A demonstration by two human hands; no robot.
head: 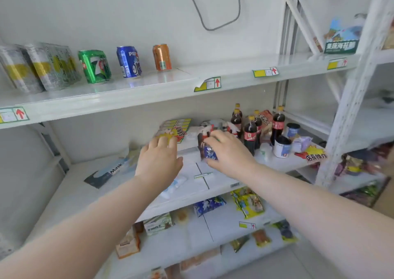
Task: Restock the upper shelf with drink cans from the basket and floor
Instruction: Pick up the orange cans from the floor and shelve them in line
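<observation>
Three drink cans stood in a row on the upper shelf (pixel 149 87) in the head view: a green can (pixel 94 66) on the left, a blue can (pixel 129 62) in the middle and an orange can (pixel 162 57) on the right, each apart from the next. Left of them leaned a group of silver packs (pixel 38 67) with yellow print. Price tags (pixel 210 84) with red arrows hung along the shelf's front edge, and a grey cable (pixel 213 12) looped on the wall above.

You had both arms stretched to the middle shelf (pixel 81 185). Your right hand (pixel 229 153) gripped a dark can (pixel 207 151) with blue print low on its side, the fingers curled round it from the right; the can stood upright on the shelf, though it was too blurred to read. Your left hand (pixel 158 161) was palm down just left of that can, the fingers straight and close together, holding nothing, their tips at a stack of yellow packets (pixel 177 127). I could not tell whether they touched it.

Right of the dark can stood several cola bottles (pixel 250 134) with yellow caps, and beyond them two small tins (pixel 281 146). A mask box (pixel 106 172) lay flat towards the left of the middle shelf. Snack bags lay on the lower shelves.
</observation>
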